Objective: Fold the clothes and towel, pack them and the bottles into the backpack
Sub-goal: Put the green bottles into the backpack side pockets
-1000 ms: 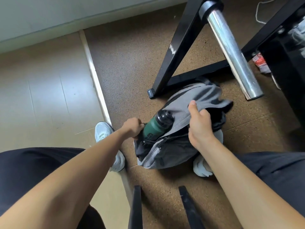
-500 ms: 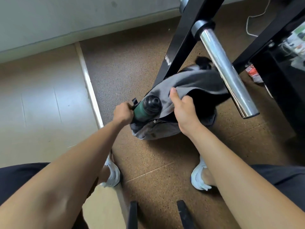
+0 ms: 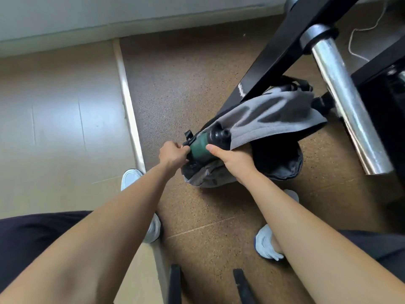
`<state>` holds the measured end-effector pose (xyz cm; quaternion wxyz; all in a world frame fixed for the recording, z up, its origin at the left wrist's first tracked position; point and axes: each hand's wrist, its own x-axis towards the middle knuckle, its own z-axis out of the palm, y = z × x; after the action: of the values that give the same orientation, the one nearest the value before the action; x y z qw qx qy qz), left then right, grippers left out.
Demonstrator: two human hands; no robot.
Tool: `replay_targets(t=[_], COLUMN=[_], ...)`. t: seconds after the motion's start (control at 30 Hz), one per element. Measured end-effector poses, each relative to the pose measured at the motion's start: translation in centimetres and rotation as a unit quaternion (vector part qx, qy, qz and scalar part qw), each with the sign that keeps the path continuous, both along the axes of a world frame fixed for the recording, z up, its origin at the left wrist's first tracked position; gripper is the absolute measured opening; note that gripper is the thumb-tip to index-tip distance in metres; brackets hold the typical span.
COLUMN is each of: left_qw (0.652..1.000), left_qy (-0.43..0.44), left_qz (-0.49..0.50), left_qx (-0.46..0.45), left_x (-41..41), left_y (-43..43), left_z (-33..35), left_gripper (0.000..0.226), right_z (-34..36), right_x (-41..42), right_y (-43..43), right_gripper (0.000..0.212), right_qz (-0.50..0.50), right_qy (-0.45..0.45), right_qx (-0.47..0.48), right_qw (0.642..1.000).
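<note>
Your left hand (image 3: 174, 153) pinches the backpack (image 3: 282, 163) edge on the floor (image 3: 197, 84); your right hand (image 3: 233, 160) closes on the green bottle (image 3: 200, 148), half inside, beneath the grey towel (image 3: 274, 117).

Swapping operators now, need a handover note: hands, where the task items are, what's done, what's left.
Left hand: closed on the backpack's edge beside the green bottle.
Right hand: on the bottle, thumb across its body.
Backpack: on the brown floor, against the black frame leg; grey towel draped over its opening.
Done: bottle partly in, black cap sticking out.
Left: seat the bottle, tuck the towel, close up. Other clothes and bottles not visible; check inside.
</note>
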<state>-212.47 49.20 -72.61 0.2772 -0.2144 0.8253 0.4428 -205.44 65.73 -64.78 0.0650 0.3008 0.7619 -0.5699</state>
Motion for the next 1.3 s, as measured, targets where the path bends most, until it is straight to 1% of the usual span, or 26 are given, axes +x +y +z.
replay_targets(t=[0.17,0.23,0.27,0.3,0.33,0.37,0.4,0.43,0.47,0.5,0.53,0.57,0.6,0.63,0.67,0.7,0.73,0.77,0.87,0.97,1.1,1.2,1.27,1.3], left_qw=[0.999,0.999,0.998,0.999,0.999,0.999,0.999,0.999,0.999,0.999,0.999,0.999,0.999,0.999,0.999,0.999,0.999,0.999,0.999,0.998,0.997,0.996,0.996,0.996], left_qy=[0.012,0.019,0.020,0.020,0.021,0.021,0.021,0.022,0.022,0.021,0.018,0.017,0.016,0.016,0.015,0.015,0.015,0.016,0.014,0.004,0.009,0.012,0.013,0.019], left_qz=[-0.010,-0.018,-0.023,-0.023,-0.019,-0.013,-0.007,-0.003,0.000,0.002,0.004,0.003,0.000,-0.004,-0.007,-0.009,-0.009,-0.011,-0.013,-0.016,-0.040,-0.060,-0.067,-0.072], left_qx=[0.028,0.043,0.047,0.045,0.040,0.036,0.035,0.032,0.033,0.035,0.042,0.048,0.047,0.044,0.042,0.043,0.046,0.045,0.042,0.061,0.064,0.061,0.058,0.055], left_x=[-0.2,0.1,0.2,0.2,0.2,0.1,0.0,0.0,0.0,0.0,0.0,0.0,0.1,0.2,0.2,0.1,0.1,0.1,0.1,-0.1,-0.5,-0.3,-0.1,-0.1], left_y=[-0.4,-0.7,-0.7,-0.7,-0.7,-0.7,-0.6,-0.6,-0.6,-0.6,-0.5,-0.5,-0.6,-0.7,-0.7,-0.8,-0.8,-0.7,-0.7,-1.0,-1.6,-1.9,-2.1,-2.1], left_z=[-0.3,-0.6,-0.7,-0.8,-0.7,-0.7,-0.7,-0.6,-0.7,-0.7,-0.7,-0.7,-0.7,-0.7,-0.7,-0.6,-0.7,-0.5,-0.7,-0.9,-1.1,-1.3,-1.4,-1.4], left_gripper=[0.028,0.028,0.026,0.024,0.022,0.021,0.020,0.021,0.020,0.018,0.016,0.015,0.014,0.013,0.013,0.013,0.014,0.016,0.020,0.021,0.023,0.025,0.027,0.027], right_z=[-0.3,-0.1,-0.1,-0.2,-0.1,0.5,1.2,2.0,2.8,3.7,4.5,5.2,5.8,5.8,5.8,5.4,5.1,4.6,3.2,2.9,2.6,2.2,1.8,1.6], right_x=[-0.2,0.1,0.7,1.4,2.4,3.7,5.0,6.2,6.9,7.2,6.8,6.0,4.8,3.4,2.2,1.3,0.7,0.2,-0.7,-1.6,-2.0,-1.8,-2.0,-2.1], right_y=[0.0,-0.3,-0.4,-0.7,-1.1,-1.8,-2.7,-3.8,-4.8,-5.7,-6.2,-6.3,-6.0,-5.5,-4.8,-3.9,-3.1,-2.5,-1.4,-1.4,-2.1,-2.4,-2.2,-2.2], right_gripper=[0.088,0.088,0.086,0.083,0.075,0.063,0.049,0.039,0.034,0.030,0.026,0.024,0.030,0.041,0.053,0.063,0.071,0.074,0.068,0.072,0.073,0.072,0.073,0.072], right_qz=[0.014,0.052,0.049,0.011,-0.066,-0.165,-0.243,-0.268,-0.239,-0.179,-0.119,-0.079,-0.061,-0.054,-0.047,-0.034,-0.013,0.013,0.099,0.149,0.220,0.282,0.281,0.254], right_qy=[-0.030,-0.063,-0.080,-0.086,-0.080,-0.068,-0.062,-0.064,-0.063,-0.038,0.002,0.051,0.089,0.112,0.109,0.081,0.043,0.013,-0.036,-0.036,-0.013,0.001,-0.022,-0.042], right_qx=[-0.003,0.020,0.033,0.046,0.060,0.074,0.085,0.089,0.081,0.072,0.072,0.083,0.107,0.140,0.183,0.220,0.243,0.250,0.253,0.261,0.329,0.349,0.347,0.344], right_qw=[0.999,0.996,0.995,0.995,0.993,0.981,0.964,0.957,0.966,0.980,0.990,0.992,0.988,0.982,0.976,0.972,0.969,0.968,0.962,0.953,0.918,0.893,0.894,0.903])
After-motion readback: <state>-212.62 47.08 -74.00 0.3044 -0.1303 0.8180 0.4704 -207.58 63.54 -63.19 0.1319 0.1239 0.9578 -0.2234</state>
